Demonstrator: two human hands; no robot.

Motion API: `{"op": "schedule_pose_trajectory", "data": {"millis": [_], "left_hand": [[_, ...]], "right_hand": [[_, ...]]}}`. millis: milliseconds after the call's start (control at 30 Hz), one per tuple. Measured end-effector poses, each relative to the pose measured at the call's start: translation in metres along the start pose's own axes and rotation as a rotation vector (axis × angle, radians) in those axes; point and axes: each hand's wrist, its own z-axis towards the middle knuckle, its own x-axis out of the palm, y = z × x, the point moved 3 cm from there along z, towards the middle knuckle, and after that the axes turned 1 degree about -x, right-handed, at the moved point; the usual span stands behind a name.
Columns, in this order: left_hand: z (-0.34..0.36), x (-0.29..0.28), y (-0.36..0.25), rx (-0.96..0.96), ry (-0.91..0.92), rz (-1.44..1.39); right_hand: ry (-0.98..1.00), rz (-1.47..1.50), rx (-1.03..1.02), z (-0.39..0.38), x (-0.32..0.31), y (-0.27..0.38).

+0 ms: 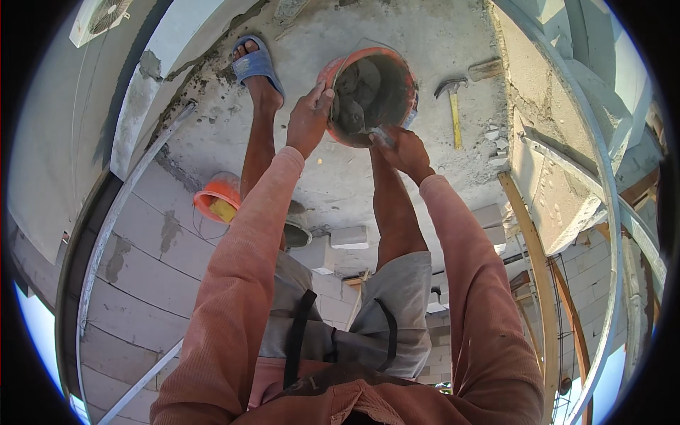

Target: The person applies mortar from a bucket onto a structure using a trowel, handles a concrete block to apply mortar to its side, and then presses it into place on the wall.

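Note:
An orange bucket (409,78) with grey-caked walls stands on the concrete floor in front of me, wet grey mortar (360,83) inside it. My left hand (309,122) is closed on the bucket's left rim, thumb on top. At the near rim, my right hand (402,150) is wrapped round the handle of a trowel (352,113). Its mortar-smeared blade reaches down into the bucket against the mix. The fingers of the right hand partly hide the handle.
A claw hammer (455,113) with a yellow handle lies right of the bucket, near a wood piece (486,69) and rubble. At left sits a smaller orange bucket (212,190) holding something yellow. My sandalled foot (255,64) is beside the big bucket. Metal tubes (134,191) and timber (528,234) flank me.

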Motion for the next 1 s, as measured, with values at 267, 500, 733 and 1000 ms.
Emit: {"op": "schedule_pose_trajectory", "data": {"millis": [267, 500, 733, 1000], "left_hand": [[-0.026, 0.000, -0.026, -0.277, 0.133, -0.247], [-0.017, -0.029, -0.005, -0.414, 0.077, -0.210], [0.005, -0.048, 0.015, -0.486, 0.052, -0.272], [0.052, -0.100, 0.050, -0.516, -0.058, -0.228]], "right_hand": [[0.051, 0.266, 0.029, -0.039, -0.001, -0.041], [0.026, 0.226, -0.184, -0.025, 0.010, -0.086], [0.032, 0.032, -0.269, 0.011, 0.021, -0.075], [0.027, 0.115, -0.456, 0.003, 0.002, -0.018]]}}
